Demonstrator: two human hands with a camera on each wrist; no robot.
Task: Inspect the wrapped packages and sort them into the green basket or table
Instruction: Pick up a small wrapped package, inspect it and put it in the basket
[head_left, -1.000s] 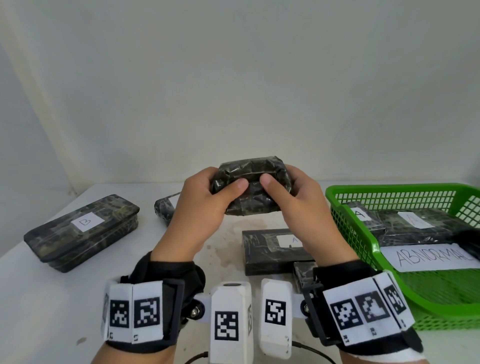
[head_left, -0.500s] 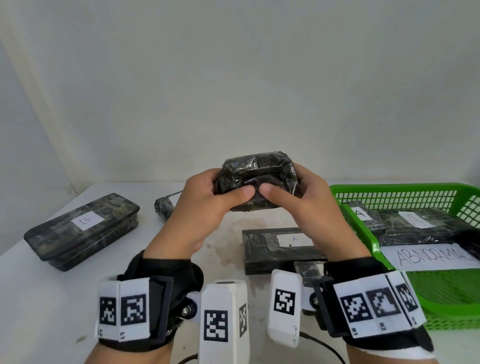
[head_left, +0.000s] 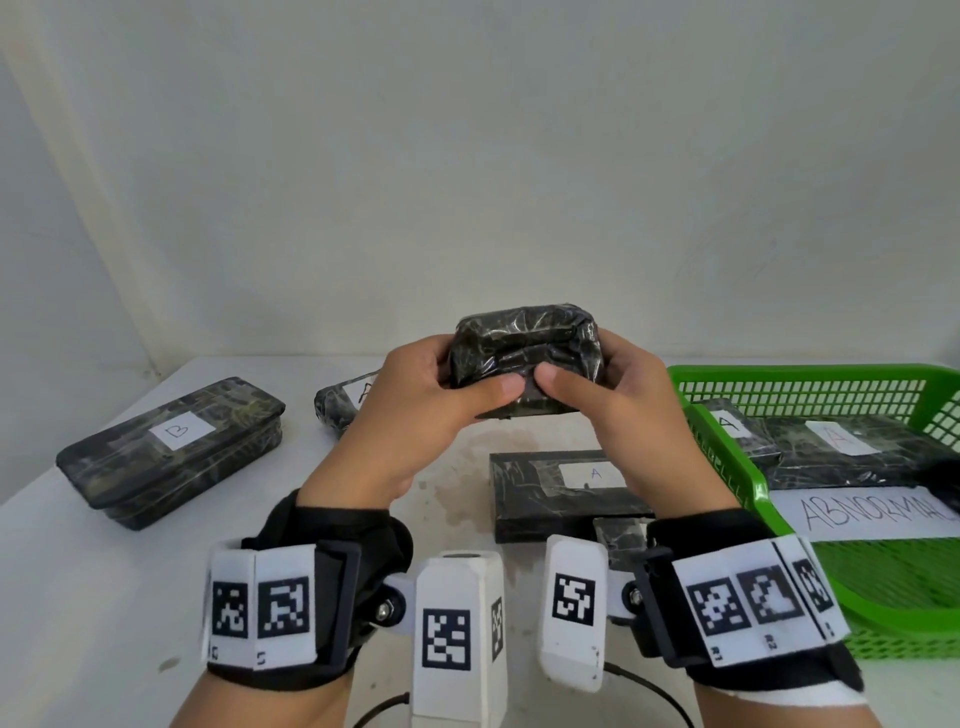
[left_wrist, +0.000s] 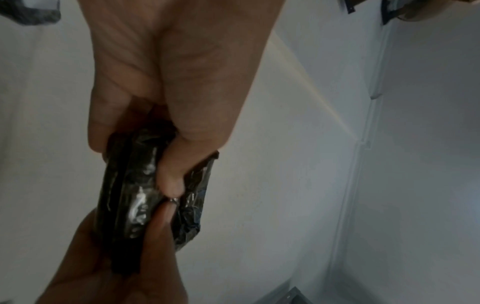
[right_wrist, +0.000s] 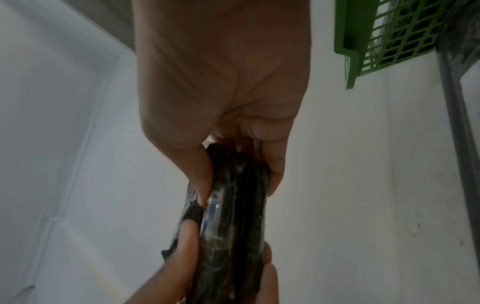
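Note:
A small package wrapped in dark marbled film (head_left: 524, 353) is held up above the middle of the white table (head_left: 78, 571). My left hand (head_left: 431, 400) grips its left end and my right hand (head_left: 618, 395) grips its right end, both thumbs pressed on the near face. The left wrist view shows the package (left_wrist: 135, 197) edge-on between thumb and fingers, and the right wrist view shows the same package (right_wrist: 233, 216) likewise. The green basket (head_left: 727, 457) stands at the right.
On the table lie a long wrapped package labelled B (head_left: 171, 447) at the left, one labelled A (head_left: 337, 405) behind my left hand, and a flat one labelled A (head_left: 561, 488) under my hands. The basket holds two A packages (head_left: 841, 447) and an ABNORMAL paper sign (head_left: 872, 512).
Both hands have lifted the package slightly and tilted it, and the thumbs have moved closer together on its near face.

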